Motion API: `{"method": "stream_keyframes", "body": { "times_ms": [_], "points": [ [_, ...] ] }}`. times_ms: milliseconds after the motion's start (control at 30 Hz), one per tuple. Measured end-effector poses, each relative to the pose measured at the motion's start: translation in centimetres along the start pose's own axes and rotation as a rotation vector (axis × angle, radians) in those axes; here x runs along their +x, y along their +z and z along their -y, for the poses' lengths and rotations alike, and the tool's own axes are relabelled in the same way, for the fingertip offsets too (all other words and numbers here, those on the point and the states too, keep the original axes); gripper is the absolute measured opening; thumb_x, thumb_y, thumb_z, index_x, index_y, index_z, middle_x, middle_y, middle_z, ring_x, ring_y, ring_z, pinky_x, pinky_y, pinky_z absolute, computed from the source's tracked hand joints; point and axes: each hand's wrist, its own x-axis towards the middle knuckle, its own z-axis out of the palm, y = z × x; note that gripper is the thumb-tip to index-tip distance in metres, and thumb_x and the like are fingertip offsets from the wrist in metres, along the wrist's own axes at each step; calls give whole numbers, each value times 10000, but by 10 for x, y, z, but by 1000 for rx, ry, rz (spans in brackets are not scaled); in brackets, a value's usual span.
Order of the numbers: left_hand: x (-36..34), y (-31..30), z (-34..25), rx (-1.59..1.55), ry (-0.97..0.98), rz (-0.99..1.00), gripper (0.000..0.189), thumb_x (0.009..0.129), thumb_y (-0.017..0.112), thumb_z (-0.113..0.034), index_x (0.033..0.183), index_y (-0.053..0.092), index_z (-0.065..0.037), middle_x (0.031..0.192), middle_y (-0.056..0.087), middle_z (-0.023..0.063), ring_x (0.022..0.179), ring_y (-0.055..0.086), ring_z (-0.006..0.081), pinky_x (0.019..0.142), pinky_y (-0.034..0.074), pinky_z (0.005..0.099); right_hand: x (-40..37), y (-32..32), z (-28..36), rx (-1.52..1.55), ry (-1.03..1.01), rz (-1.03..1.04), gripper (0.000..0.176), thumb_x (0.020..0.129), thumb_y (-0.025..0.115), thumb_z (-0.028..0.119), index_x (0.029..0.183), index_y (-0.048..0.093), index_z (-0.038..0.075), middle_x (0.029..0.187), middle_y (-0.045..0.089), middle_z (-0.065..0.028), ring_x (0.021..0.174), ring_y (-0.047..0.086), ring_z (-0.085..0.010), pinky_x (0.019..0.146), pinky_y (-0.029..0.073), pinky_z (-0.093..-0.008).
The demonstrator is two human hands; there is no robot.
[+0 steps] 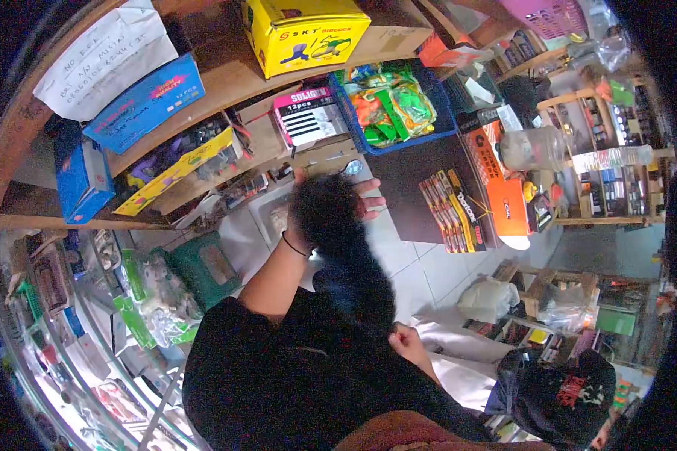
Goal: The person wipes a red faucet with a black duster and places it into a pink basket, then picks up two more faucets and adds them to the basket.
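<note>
A dark, fluffy feather duster (357,278) hangs across the front of my black shirt, blurred by motion. My left hand (367,201), with a black band at the wrist, is around its upper end. The fingers come out on the right of the feathers and the palm is hidden behind them. Lower down, my right hand (408,343) is closed in a fist at the duster's other end; what lies inside the fist is mostly hidden. Just beyond my left hand stand a pink Soligen box (307,101) and a blue basket (406,143) of green and orange packets.
Wooden shelves hold a yellow SKT box (305,34) and a blue box (147,105). Packs of small boxes (451,210) and an orange box (508,207) lie on a dark counter (402,192). A glass case stands left. A person's dark garment (557,395) shows lower right.
</note>
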Motion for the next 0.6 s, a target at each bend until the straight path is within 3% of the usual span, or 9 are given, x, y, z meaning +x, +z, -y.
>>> {"method": "stream_keyframes", "body": {
  "times_ms": [33,133,167,233,300,400,467,533,600],
  "points": [
    [3,-7,2,-38,8,68,1003,632,397,-734,1255,256,38,1294,283,218,1144,296,460,970,221,515,1,-2,9,-53,14,21,276,800,535,178,623,371,45,522,325,30,534,317,-60,446,272,-241],
    [4,18,5,-3,75,-101,915,678,372,-708,1264,278,-11,1270,320,223,1145,303,452,964,220,528,8,0,24,-109,18,-40,271,797,543,178,626,379,47,517,334,26,516,312,-60,438,270,-245],
    [9,24,6,-153,235,-343,820,736,332,-662,1259,299,-31,1249,354,219,1144,317,436,971,225,511,12,2,20,-71,-15,-96,280,801,540,186,617,379,50,518,328,28,513,305,-59,438,265,-242],
    [13,32,9,-75,163,-158,770,773,294,-628,1252,313,-26,1252,356,209,1147,320,426,981,222,494,12,-1,13,-32,-48,-159,290,806,537,193,608,378,53,518,322,30,510,298,-58,437,259,-240],
    [23,17,6,3,7,26,807,746,311,-660,1235,337,-18,1278,310,219,1142,316,437,976,215,517,11,-3,30,-93,7,39,309,820,524,230,605,381,61,517,308,34,508,282,-55,434,246,-239],
    [29,14,9,-91,13,154,851,726,318,-682,1240,327,-2,1299,288,199,1145,303,449,980,206,514,11,0,35,-21,-58,-69,323,823,525,258,603,391,63,510,319,37,504,280,-50,428,243,-234],
    [23,39,7,-539,74,-232,859,707,324,-699,1245,334,-30,1299,288,196,1146,294,456,981,194,524,12,1,25,46,-30,-137,325,821,528,263,602,396,63,508,335,38,500,286,-50,426,246,-231],
    [25,25,8,-416,58,-237,888,689,329,-717,1240,337,-21,1296,282,216,1145,289,460,974,179,547,8,0,20,114,-4,-199,326,818,532,269,600,401,64,506,351,38,496,292,-50,424,249,-228],
    [29,21,11,-33,-18,0,888,692,331,-714,1232,344,-9,1294,277,227,1142,297,454,976,181,541,4,-2,39,-157,-36,-65,334,809,544,279,604,408,52,497,362,28,497,309,-56,429,267,-230]
  ]
}}
